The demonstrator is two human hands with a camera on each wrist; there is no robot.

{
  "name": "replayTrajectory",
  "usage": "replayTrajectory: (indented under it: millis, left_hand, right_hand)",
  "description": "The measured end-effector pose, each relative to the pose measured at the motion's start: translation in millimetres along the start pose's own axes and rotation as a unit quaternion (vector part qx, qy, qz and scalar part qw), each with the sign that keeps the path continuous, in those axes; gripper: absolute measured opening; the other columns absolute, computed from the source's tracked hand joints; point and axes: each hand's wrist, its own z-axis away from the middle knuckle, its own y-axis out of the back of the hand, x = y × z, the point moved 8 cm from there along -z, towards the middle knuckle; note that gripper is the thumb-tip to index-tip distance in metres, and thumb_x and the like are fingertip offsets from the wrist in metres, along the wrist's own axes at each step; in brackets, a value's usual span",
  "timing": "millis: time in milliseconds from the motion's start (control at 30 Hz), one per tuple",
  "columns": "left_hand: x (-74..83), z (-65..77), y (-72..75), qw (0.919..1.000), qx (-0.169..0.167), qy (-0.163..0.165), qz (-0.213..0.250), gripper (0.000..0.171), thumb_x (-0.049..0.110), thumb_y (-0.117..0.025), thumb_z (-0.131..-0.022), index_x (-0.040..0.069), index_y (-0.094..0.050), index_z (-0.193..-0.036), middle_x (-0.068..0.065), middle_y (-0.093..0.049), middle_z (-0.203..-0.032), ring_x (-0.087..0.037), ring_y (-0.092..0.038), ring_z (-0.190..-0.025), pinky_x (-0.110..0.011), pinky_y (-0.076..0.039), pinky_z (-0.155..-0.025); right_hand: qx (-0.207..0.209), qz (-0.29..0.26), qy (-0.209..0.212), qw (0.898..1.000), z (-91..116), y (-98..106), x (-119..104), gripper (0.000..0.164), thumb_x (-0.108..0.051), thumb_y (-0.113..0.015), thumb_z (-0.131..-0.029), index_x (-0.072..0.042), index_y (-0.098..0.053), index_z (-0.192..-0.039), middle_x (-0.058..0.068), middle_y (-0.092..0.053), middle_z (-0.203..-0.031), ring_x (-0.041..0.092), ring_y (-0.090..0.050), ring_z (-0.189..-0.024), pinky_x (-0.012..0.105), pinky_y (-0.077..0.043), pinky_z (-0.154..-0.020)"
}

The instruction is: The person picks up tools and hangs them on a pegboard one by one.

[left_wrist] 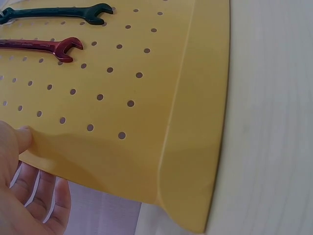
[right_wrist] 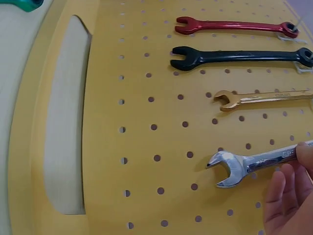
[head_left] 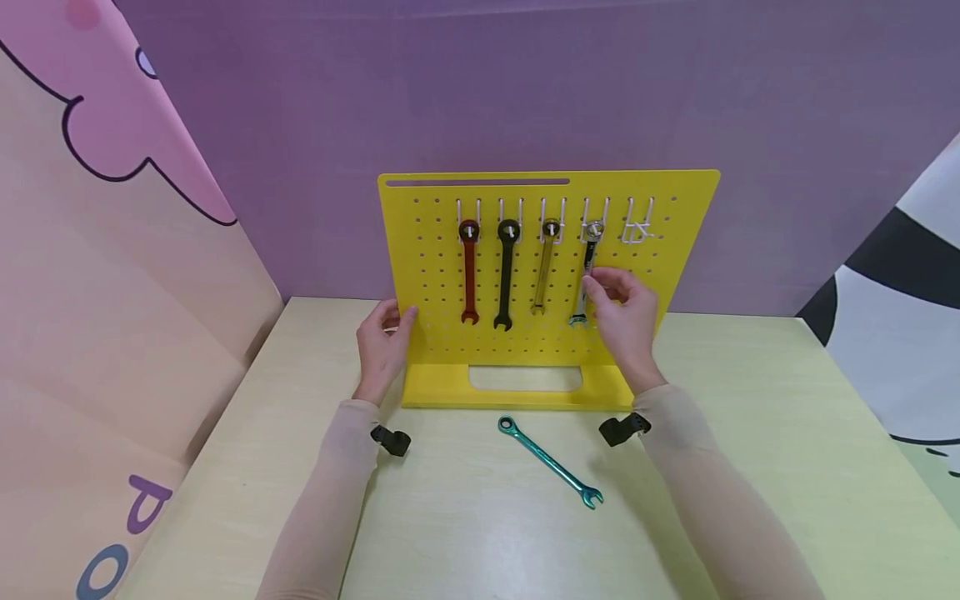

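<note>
A yellow pegboard (head_left: 442, 333) stands on the table. My left hand (head_left: 384, 343) holds its left edge, thumb (left_wrist: 24, 139) on the front and the other fingers behind. With my right hand (head_left: 626, 321) I pinch a silver combination wrench (right_wrist: 239, 169) by its shank, open end down. Its ring end is at the fourth white hook; whether the hook bears it I cannot tell. Left of it hang a red wrench (head_left: 469, 275), a black wrench (head_left: 506, 279) and a gold wrench (head_left: 545, 271). A green wrench (head_left: 551, 462) lies on the table before the board.
Another white hook (head_left: 637, 232) sits on the board's right side, with nothing hanging from it. Behind the table (head_left: 450, 533) rises a purple backdrop (head_left: 525, 92). Printed cloth panels flank the table on both sides.
</note>
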Motion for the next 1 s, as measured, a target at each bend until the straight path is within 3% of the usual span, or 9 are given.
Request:
replayTrajectory:
  millis: [167, 1000]
  left_hand:
    - [0.8, 0.0, -0.7, 1.0000, 0.000, -0.001, -0.002, 0.028, 0.024, -0.073, -0.103, 0.006, -0.073, -0.124, -0.016, -0.073, -0.109, -0.031, -0.069, -0.104, -0.043, -0.058, -0.091]
    - [0.3, 0.8, -1.1, 1.0000, 0.000, 0.006, -0.002, 0.029, 0.025, -0.072, -0.104, 0.005, -0.073, -0.125, -0.017, -0.073, -0.109, -0.033, -0.069, -0.105, -0.043, -0.058, -0.092]
  right_hand:
    - [0.017, 0.016, 0.021, 1.000, 3.4, -0.2, -1.9, 0.027, -0.020, -0.075, -0.101, -0.001, -0.075, -0.120, 0.017, -0.077, -0.119, 0.006, -0.058, -0.087, 0.018, -0.045, -0.079]
    - [0.043, 0.034, 0.054, 0.997, 9.1, -3.3, -1.2, 0.024, -0.019, -0.077, -0.100, -0.003, -0.077, -0.117, 0.012, -0.078, -0.112, 0.008, -0.058, -0.081, 0.015, -0.044, -0.065]
